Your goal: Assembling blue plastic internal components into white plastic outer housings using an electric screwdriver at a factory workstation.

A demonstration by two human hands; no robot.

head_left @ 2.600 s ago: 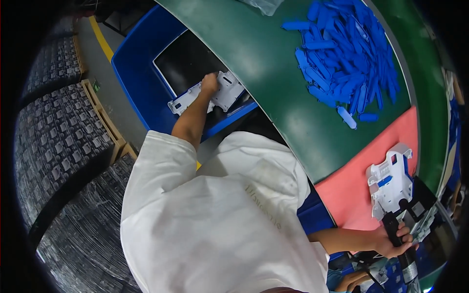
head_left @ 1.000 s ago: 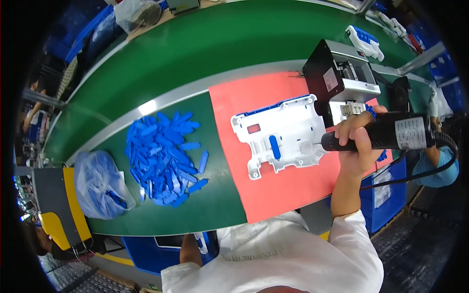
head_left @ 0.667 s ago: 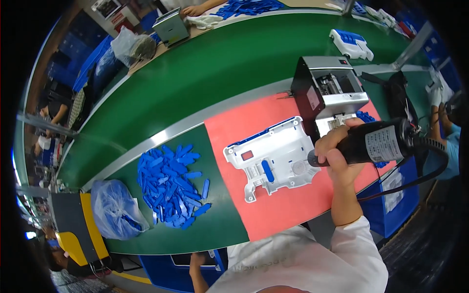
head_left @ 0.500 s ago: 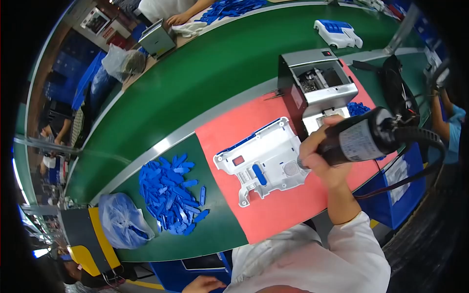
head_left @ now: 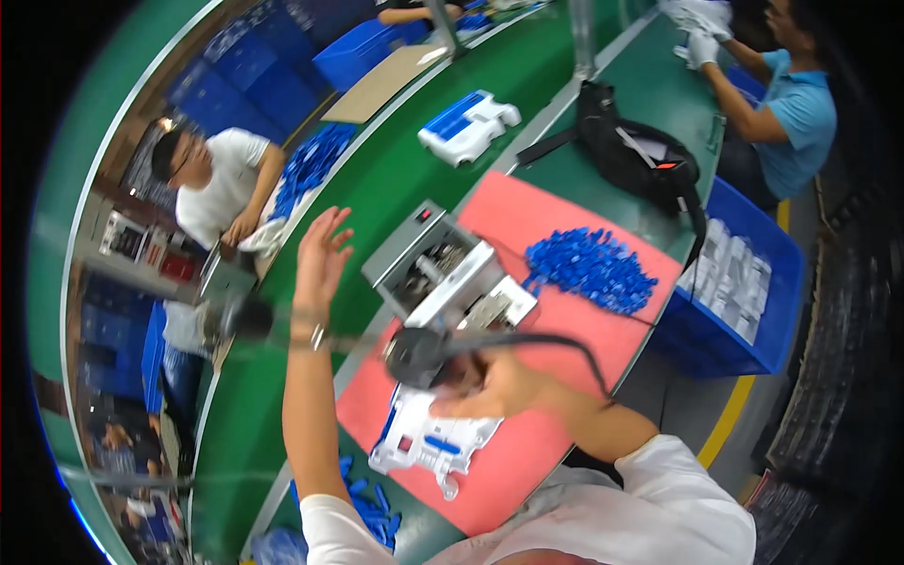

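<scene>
My right hand (head_left: 504, 384) is wrapped round a black electric screwdriver (head_left: 414, 356), whose cable trails off to the right. Beneath it, a white plastic housing (head_left: 395, 452) lies with its inside up on a pink mat (head_left: 490, 504). A blue strip (head_left: 443, 444) sits in the housing; the screwdriver and my hand hide its far side. My left arm reaches out over the green conveyor belt (head_left: 363, 169). The left hand (head_left: 323, 252) is raised with fingers apart and empty, left of a grey metal screw feeder (head_left: 443, 268).
Small blue parts (head_left: 593, 268) are heaped on the mat. A white-and-blue housing (head_left: 468, 127) rides on the belt. A black bag (head_left: 631, 151) lies beyond the mat; a blue crate (head_left: 767, 282) of white parts stands right. Co-workers (head_left: 221, 184) sit across the belt and at far right.
My left hand has risen from the near table edge and stretched out over the belt. The view has swung right. My right hand still holds the screwdriver over the housing.
</scene>
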